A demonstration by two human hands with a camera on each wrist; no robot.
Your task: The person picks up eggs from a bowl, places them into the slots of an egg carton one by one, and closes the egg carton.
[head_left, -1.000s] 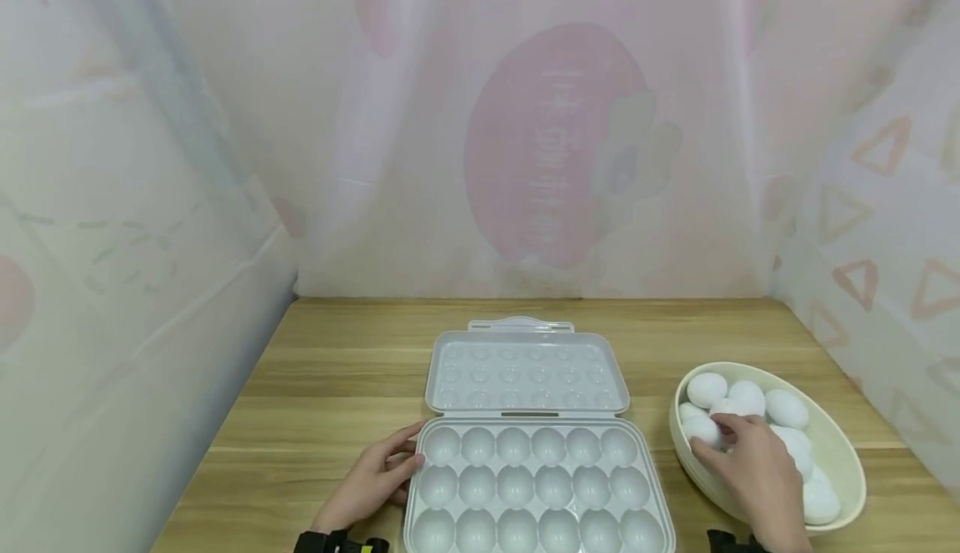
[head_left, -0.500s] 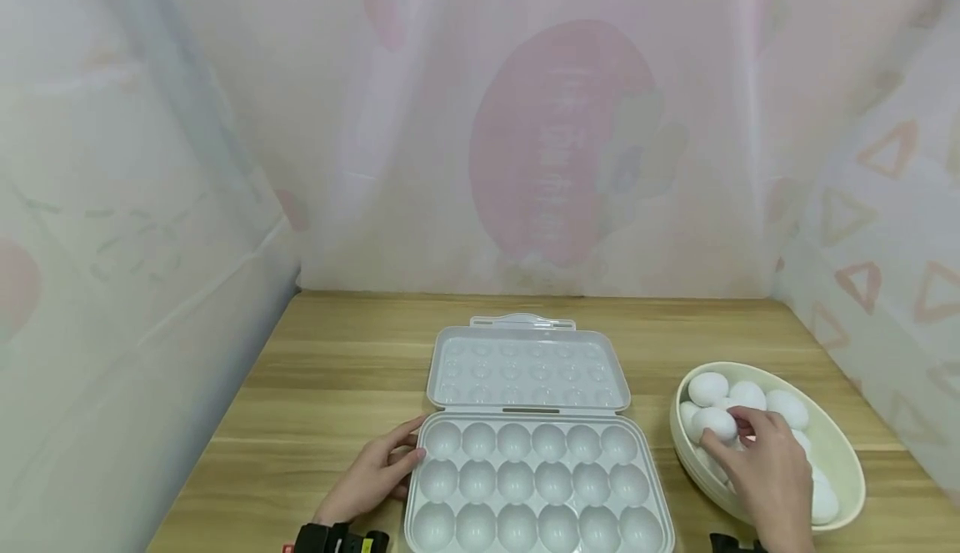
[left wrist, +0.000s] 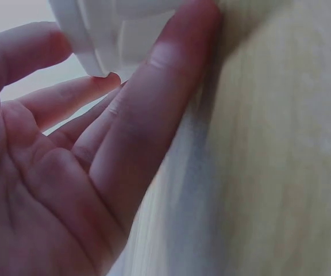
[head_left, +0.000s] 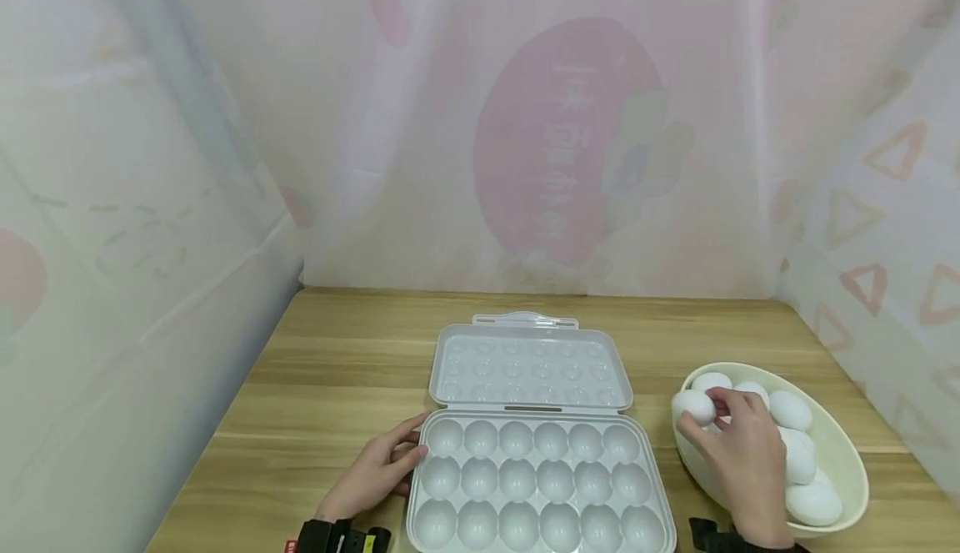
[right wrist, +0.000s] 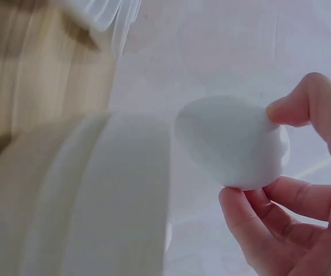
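Note:
A white egg (head_left: 693, 408) is pinched between the thumb and fingers of my right hand (head_left: 742, 461), just over the left rim of the cream bowl (head_left: 843, 470). The right wrist view shows that egg (right wrist: 234, 141) raised beside the bowl wall (right wrist: 119, 190). Several white eggs (head_left: 813, 505) lie in the bowl, partly hidden by the hand. A plastic egg box (head_left: 542, 459) stands with its lid laid back, its rows of round hollows bare. My left hand (head_left: 375, 470) grips the box's left edge; up close, the thumb and fingers (left wrist: 154, 109) meet the rim from both sides.
The box's lid (head_left: 531, 367) lies toward the back of the wooden table (head_left: 330, 369). Pale printed curtains (head_left: 375, 144) enclose the table at the back and both sides. The bowl stands to the right of the box, with a strip of table between them.
My right hand has lifted one egg from among the others and carried it left to the bowl's rim. The left hand stays at the box's edge.

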